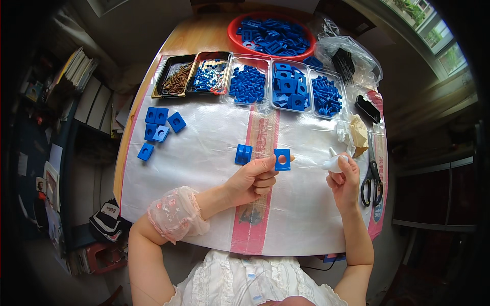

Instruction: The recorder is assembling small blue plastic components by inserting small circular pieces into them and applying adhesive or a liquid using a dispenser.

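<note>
Wooden tabletop [186,38] occupies the centre of the view, mostly covered by a translucent white plastic sheet with a red stripe [204,168] running down its middle. At the sheet's far edge stands a row of shallow trays: a dark tray of brown screws [176,79], a tray of small blue and silver washers [209,76], and three clear trays of blue plastic parts [283,86]. Behind the row sits a round red basin heaped with blue plastic pieces [272,35], and to its right a clear plastic bag holding black parts [347,64]. On the left part of the sheet lies a loose group of blue square plastic blocks with round holes [158,127], well apart from the hands. The left hand [252,178] is closed, thumb and fingers pinching a blue square plastic plate with a central hole [282,159], held upright just above the sheet near the red stripe. Just beside that hand, on the sheet, rests a blue ridged plastic block [243,153], untouched. The right hand [346,181] is wrapped around a small white plastic bottle with a pointed nozzle [334,162], nozzle tilted up and to the left, toward the plate but apart from it. A pair of black-handled scissors [373,176] lies to the right of that hand, and a crumpled beige cloth [357,132] lies beyond it.
</note>
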The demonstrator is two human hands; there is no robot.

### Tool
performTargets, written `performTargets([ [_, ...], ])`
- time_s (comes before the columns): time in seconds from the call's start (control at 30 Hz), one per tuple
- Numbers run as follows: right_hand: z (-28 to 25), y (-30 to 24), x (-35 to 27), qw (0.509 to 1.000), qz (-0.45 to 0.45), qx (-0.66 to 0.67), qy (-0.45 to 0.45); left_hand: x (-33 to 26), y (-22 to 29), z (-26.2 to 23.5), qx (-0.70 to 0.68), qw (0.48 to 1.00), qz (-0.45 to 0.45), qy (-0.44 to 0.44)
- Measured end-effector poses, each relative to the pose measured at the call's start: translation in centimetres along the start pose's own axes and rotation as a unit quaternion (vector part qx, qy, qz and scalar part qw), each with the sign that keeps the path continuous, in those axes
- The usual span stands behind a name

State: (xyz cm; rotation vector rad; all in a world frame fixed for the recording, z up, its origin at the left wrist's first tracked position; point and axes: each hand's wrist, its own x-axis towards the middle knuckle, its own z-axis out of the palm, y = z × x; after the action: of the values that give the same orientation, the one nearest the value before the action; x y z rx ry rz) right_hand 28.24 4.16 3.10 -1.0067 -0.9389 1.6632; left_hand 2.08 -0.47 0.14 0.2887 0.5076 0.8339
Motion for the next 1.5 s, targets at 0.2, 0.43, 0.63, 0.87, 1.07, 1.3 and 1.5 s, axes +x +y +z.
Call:
performTargets([
  [0.2,-0.2,-0.1,0.0,1.0,-0.009,0.004,-0.004,0.1,-0.1,-0.2,-0.005,1.0,0.001,-0.004],
  [0.43,-0.3,-0.6,0.1,0.999,-0.027,0.018,0.018,-0.1,0.2,0.0,-0.028,1.0,0.009,-0.007],
  [0.63,-1.2,-1.4,0.4,0.999,-0.042,0.02,0.021,-0.3,0.4,0.2,-0.04,0.999,0.024,-0.015],
  [0.87,-1.4,-1.0,0.6,0.999,-0.035,0.004,0.01,-0.2,0.4,0.1,-0.038,0.999,0.026,-0.015],
  [1.07,-1.3,-0.9,0.6,0.999,-0.032,0.0,0.008,-0.3,0.4,0.2,-0.038,0.999,0.023,-0.007],
  [1.3,-1.3,-0.9,0.6,1.0,-0.03,-0.002,0.008,-0.2,0.4,0.2,-0.039,0.999,0.021,-0.011],
  [1.5,-1.4,-0.8,0.6,1.0,-0.028,-0.001,0.005,-0.3,0.4,0.2,-0.038,0.999,0.015,-0.011],
])
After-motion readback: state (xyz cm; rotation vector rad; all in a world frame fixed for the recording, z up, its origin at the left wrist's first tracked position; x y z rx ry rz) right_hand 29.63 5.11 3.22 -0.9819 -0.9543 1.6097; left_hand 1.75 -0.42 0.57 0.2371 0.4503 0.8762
